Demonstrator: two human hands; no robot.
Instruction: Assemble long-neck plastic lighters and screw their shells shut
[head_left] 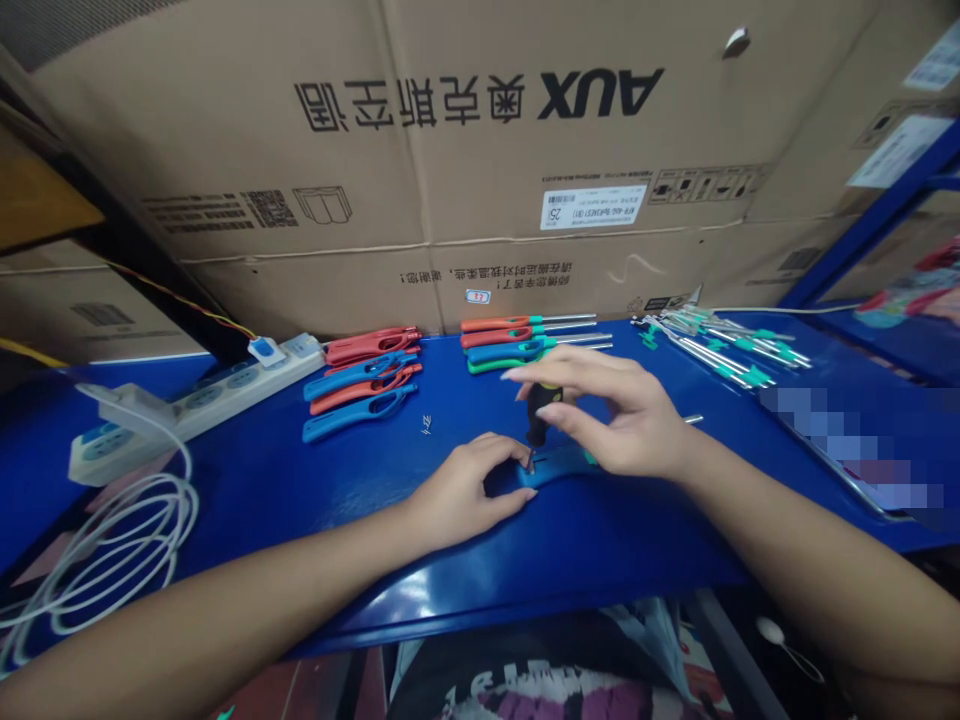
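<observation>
White power strip (221, 390) near coiled cable (124, 545); printed cardboard (465, 190) upright behind; flat device (847, 450) at right.

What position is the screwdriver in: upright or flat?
Near upright: the screwdriver points down from the right hand toward a blue casing.

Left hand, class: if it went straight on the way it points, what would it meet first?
Probably the blue handle, right by the left hand; the screwdriver stands over that handle. Depth there is hard to judge.

"How many handles (337, 418) left of centre?"
"I count two blue, one orange; the reds overlap too much."
"At centre?"
"Four coloured handles (501, 353) higher up, one blue handle (559, 470) lower."
"Screwdrivers?"
"My one screwdriver (537, 412), also at centre."
</observation>
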